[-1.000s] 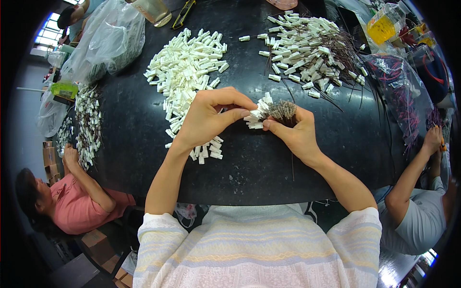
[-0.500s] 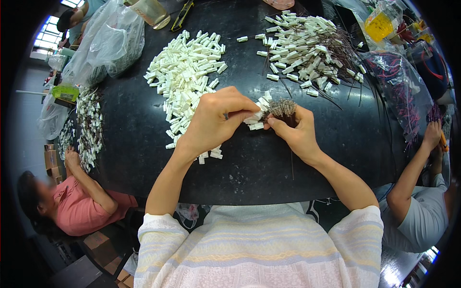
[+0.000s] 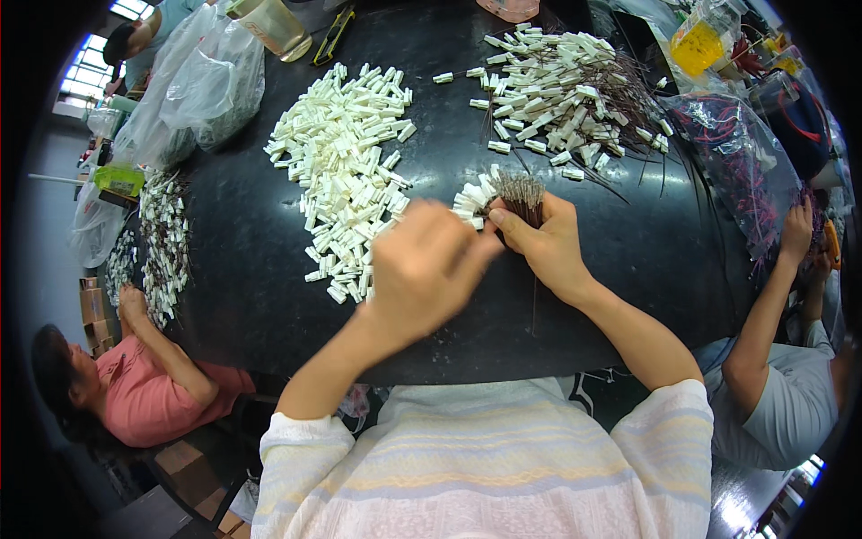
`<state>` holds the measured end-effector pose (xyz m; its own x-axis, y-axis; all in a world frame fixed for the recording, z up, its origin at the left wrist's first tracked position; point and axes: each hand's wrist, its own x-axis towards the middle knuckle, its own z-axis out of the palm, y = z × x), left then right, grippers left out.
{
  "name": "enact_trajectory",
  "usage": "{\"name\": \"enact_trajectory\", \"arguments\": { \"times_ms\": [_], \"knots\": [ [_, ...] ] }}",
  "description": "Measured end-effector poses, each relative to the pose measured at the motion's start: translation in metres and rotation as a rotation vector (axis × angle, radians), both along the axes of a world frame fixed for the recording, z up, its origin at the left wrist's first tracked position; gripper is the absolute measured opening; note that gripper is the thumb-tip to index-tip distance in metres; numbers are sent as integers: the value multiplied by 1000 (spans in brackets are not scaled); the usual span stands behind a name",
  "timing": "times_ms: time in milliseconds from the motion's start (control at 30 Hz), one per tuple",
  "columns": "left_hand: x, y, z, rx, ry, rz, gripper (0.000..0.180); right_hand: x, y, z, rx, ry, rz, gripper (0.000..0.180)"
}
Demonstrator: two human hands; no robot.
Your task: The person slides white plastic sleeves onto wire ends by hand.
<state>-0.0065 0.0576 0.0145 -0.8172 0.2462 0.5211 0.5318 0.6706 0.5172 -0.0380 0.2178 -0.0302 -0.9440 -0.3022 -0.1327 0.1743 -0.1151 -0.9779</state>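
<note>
My right hand (image 3: 552, 242) is closed around a bundle of thin dark wires (image 3: 528, 208). Their metal-tipped ends stand up in a tight cluster above the thumb. Along the bundle's left side, several white plastic connector housings (image 3: 470, 199) stick out. My left hand (image 3: 424, 269) is just left of and nearer than the bundle, smeared by motion; whether its fingers hold anything is hidden by the blur. A large heap of loose white connector housings (image 3: 341, 148) spreads over the table behind my left hand.
The dark table (image 3: 242, 260) carries a pile of wires with white connectors (image 3: 575, 94) at the far right. A plastic bag of pink and dark wires (image 3: 732, 153) lies at right. Far left are clear bags (image 3: 215, 81), a cup (image 3: 274, 31) and a yellow cutter (image 3: 334, 36). Co-workers sit either side.
My left hand has come away from the white housings by the bundle, moving nearer to me and slightly right. The right hand keeps its grip on the wires, almost in place.
</note>
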Motion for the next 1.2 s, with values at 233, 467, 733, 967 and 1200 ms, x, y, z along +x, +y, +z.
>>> {"name": "enact_trajectory", "arguments": {
  "times_ms": [233,467,733,967,1200],
  "knots": [
    [44,60,-34,-65,-278,-46,21,-2,5,8,-125,12,-16,10],
    [45,50,-38,-23,-323,-8,12,-33,19,48,-76,220,-246,12],
    [43,46,-40,-17,-334,-67,12,-147,88,110,687,527,-179,20],
    [43,43,-40,0,-368,-65,13,-172,108,106,859,636,-132,22],
    [26,25,-22,238,-526,-85,13,-124,106,119,708,912,-439,21]
  ]
}}
